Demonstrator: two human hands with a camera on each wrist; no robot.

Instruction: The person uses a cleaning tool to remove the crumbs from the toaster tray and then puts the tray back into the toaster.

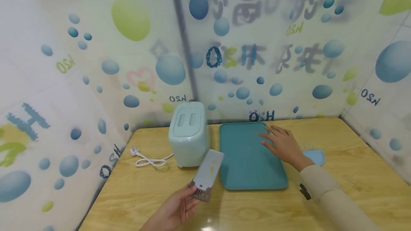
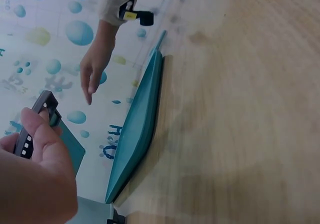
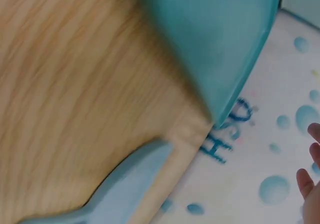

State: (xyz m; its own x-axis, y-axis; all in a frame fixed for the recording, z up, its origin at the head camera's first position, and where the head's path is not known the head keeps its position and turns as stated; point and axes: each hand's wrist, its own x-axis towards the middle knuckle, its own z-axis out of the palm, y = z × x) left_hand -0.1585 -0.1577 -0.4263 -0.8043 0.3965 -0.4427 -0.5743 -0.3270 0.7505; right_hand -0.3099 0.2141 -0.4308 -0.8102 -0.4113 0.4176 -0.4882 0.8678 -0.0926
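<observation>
In the head view my left hand (image 1: 178, 206) grips one end of a flat, narrow rectangular panel (image 1: 208, 169). Its face is pale grey with faint yellowish marks, and the gripped end is brown with slots. The left wrist view shows the fingers (image 2: 45, 144) curled round that dark, slotted end. Its far end overlaps the lower right of a pale mint toaster-like appliance (image 1: 189, 134). Over the right part of a teal tray (image 1: 250, 163) my right hand (image 1: 284, 145) is held with fingers spread and nothing in them.
A light blue handle with thin metal tines (image 1: 315, 157) lies right of the tray, partly behind the right forearm. A white power cord with plug (image 1: 149, 160) lies left of the appliance. Patterned curtain walls (image 1: 273, 63) stand behind the wooden table (image 1: 135, 191).
</observation>
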